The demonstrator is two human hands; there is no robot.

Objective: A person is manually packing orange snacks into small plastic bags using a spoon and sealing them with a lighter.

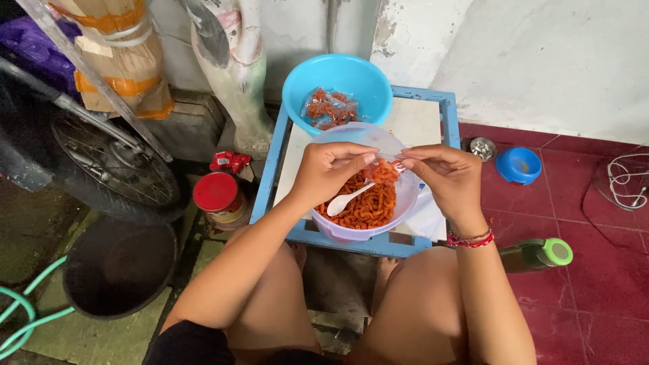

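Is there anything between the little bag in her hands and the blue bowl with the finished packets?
Nothing visible blocks it. Both hands hold the small clear bag above the pale tub of orange snacks; the blue bowl sits just behind, its top open.

Orange snacks (365,203), turquoise bowl (351,74)

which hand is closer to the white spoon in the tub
Left. The left hand is just above the white spoon and its handle end; the right hand is farther off to the spoon's right, over the tub's rim.
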